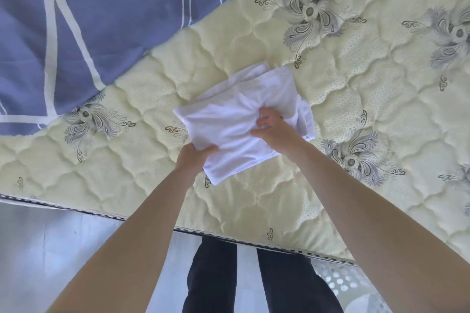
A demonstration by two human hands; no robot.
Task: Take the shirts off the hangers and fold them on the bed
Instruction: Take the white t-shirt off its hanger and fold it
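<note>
Over pale-yellow quilted mattress [254, 198], gripping folded white cloth shirt [229, 114] by its edge with left hand [194, 157], bunching its top with right hand [273, 127].

Both arms out straight.
Our left hand [194, 157] pinches the shirt [236, 114], thumb on top; our right hand [273, 127] digs curled fingers [265, 111] into it.
</note>
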